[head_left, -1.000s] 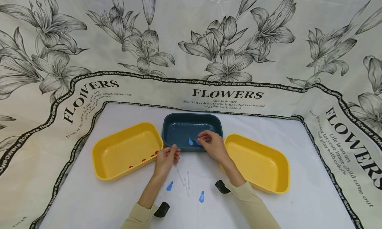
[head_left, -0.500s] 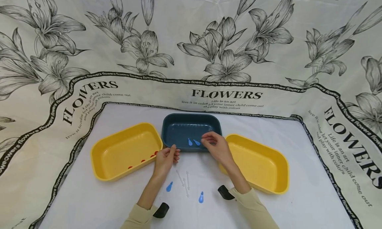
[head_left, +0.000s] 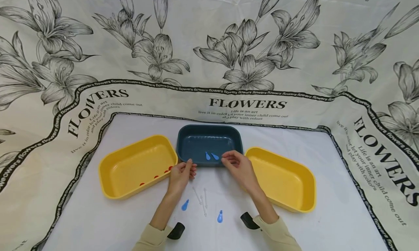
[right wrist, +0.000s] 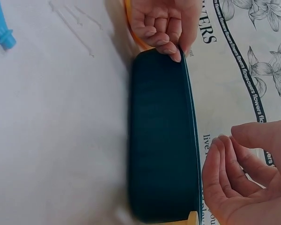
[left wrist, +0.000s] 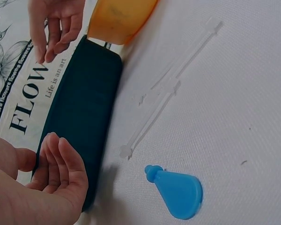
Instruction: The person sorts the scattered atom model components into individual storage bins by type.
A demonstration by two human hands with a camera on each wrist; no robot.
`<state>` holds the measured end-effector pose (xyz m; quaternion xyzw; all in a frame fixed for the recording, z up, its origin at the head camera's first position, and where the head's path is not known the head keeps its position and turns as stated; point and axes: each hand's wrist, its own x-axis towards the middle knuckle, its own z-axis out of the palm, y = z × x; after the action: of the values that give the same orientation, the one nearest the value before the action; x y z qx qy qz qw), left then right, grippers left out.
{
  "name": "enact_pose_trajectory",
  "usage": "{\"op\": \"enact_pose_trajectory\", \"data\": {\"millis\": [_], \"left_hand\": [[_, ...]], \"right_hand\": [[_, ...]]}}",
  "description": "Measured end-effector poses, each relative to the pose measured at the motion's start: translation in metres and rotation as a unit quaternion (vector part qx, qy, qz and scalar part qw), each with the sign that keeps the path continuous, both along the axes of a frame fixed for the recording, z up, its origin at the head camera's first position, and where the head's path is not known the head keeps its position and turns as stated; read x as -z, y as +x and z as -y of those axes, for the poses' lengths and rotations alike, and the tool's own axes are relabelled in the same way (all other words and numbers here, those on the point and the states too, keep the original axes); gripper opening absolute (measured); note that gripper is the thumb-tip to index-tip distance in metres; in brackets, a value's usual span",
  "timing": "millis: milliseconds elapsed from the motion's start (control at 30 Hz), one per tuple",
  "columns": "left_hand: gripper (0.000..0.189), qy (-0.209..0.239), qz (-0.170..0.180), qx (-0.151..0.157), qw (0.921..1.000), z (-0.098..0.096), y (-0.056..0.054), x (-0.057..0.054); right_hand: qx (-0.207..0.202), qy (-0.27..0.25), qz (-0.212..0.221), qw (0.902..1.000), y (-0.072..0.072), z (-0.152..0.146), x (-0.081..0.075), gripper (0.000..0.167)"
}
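My left hand [head_left: 180,176] pinches the near-left rim of the dark blue plastic bin [head_left: 199,130], thumb over the edge, as the right wrist view shows. Two blue teardrop-shaped plastic pieces [head_left: 215,156] lie inside that bin. Over its near-right corner hovers my right hand [head_left: 240,169], fingers loosely bent with the thumb close to them and nothing visible held. On the white cloth between the forearms lie two more teardrop pieces, one on the left [left wrist: 180,194] and one on the right [head_left: 220,216]. Several thin clear sticks with knobbed ends [head_left: 201,200] lie between them.
A yellow bin [head_left: 108,178] at the left has several small red pieces [head_left: 156,177] along its near wall. Another yellow bin [head_left: 309,192] stands at the right, beside the right forearm. Flower-printed cloth [head_left: 248,72] rises behind the table.
My right hand has drawn back toward the right and nearer me, away from the two blue pieces in the dark bin, uncovering the second one. The left hand keeps its place on the rim.
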<state>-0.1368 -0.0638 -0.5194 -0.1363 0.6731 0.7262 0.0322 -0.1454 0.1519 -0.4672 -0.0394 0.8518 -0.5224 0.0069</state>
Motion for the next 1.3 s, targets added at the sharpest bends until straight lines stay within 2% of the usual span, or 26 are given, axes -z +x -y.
{"op": "enact_pose_trajectory", "data": {"millis": [67, 133, 200, 300, 367, 867, 1300], "left_hand": [[0.035, -0.001, 0.002, 0.003, 1.0, 0.0, 0.0, -0.002], [0.034, 0.001, 0.003, 0.005, 1.0, 0.0, 0.002, -0.012], [0.034, 0.001, 0.006, 0.006, 1.0, 0.0, 0.002, -0.013], [0.034, 0.003, 0.008, 0.006, 0.9999, 0.0, 0.002, -0.011], [0.035, 0.004, 0.008, 0.005, 0.9999, 0.0, 0.0, -0.002], [0.035, -0.011, 0.01, -0.002, 0.9999, -0.001, -0.001, -0.001], [0.035, -0.012, 0.009, -0.002, 0.9999, -0.001, -0.001, 0.0]], "right_hand": [[0.002, 0.002, -0.001, 1.0, 0.003, 0.0, 0.001, 0.019], [0.004, 0.005, -0.002, 1.0, 0.006, 0.0, 0.003, 0.018], [0.007, 0.007, -0.004, 0.9999, 0.009, 0.0, 0.004, 0.017], [0.008, 0.013, -0.011, 0.9998, 0.013, 0.0, 0.006, 0.017], [0.007, 0.017, -0.016, 0.9997, 0.016, 0.001, 0.006, 0.017], [-0.004, 0.015, -0.023, 0.9996, 0.037, 0.006, 0.016, 0.014], [-0.009, 0.023, 0.007, 0.9997, 0.059, 0.006, 0.025, 0.012]]}}
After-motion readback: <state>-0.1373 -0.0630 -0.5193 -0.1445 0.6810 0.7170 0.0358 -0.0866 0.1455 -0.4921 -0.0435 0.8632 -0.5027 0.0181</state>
